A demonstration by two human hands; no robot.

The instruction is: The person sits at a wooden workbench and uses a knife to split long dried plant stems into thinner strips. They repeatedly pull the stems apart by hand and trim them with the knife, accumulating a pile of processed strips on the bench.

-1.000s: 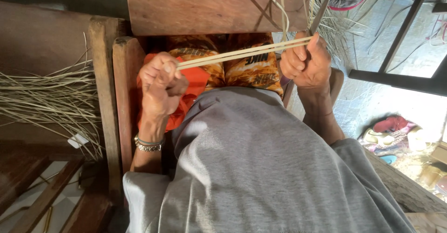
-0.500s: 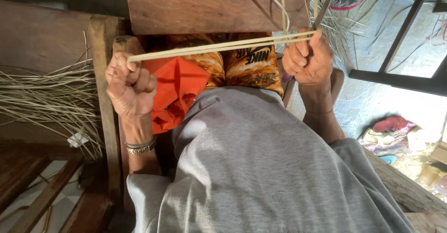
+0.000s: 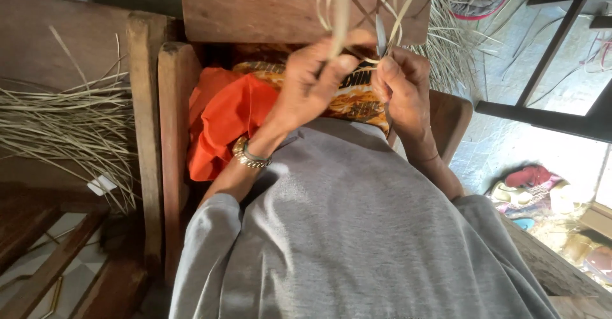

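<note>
Left hand (image 3: 312, 86) raised, grip clenched on pale reed strips (image 3: 338, 13); right hand (image 3: 401, 89) beside it grasps a thin blade (image 3: 381, 35).

L hand (image 3: 312, 86) + R hand (image 3: 401, 89) close together at centre, above lap; pale thin reed strips (image 3: 341, 13) rise between them. Orange cloth (image 3: 223, 118) on lap, left of hands. Loose bundle of dry reed strips (image 3: 64, 121) far left, beyond upright brown wooden plank (image 3: 172, 134).

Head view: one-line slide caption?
Left hand and right hand pinch pale straw-like strips above an orange cloth.
</note>
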